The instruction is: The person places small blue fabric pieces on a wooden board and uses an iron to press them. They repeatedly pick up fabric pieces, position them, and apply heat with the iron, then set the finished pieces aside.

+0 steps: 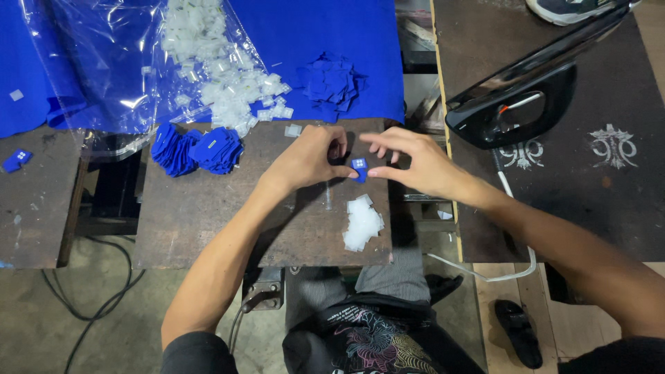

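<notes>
Blue fabric patch [359, 166] pinched between my left hand [308, 161] and right hand [415, 163], fingers of both clamped on it, over the brown worktable [208, 221].
Left to right I see: stray blue piece [15, 159], clear plastic bag [104, 62] spilling white tabs [228, 76] on blue cloth [291, 34], stacked blue patches [197, 149], loose blue heap [331, 77], white pile [362, 223] below my hands, black iron [516, 97] on dark mat [596, 180] at right.

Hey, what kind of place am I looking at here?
Likely a small garment or label workshop: blue fabric pieces heaped on a worn work board, a clear bag of white tags, and a black iron. Both hands pinch one blue patch.
</notes>
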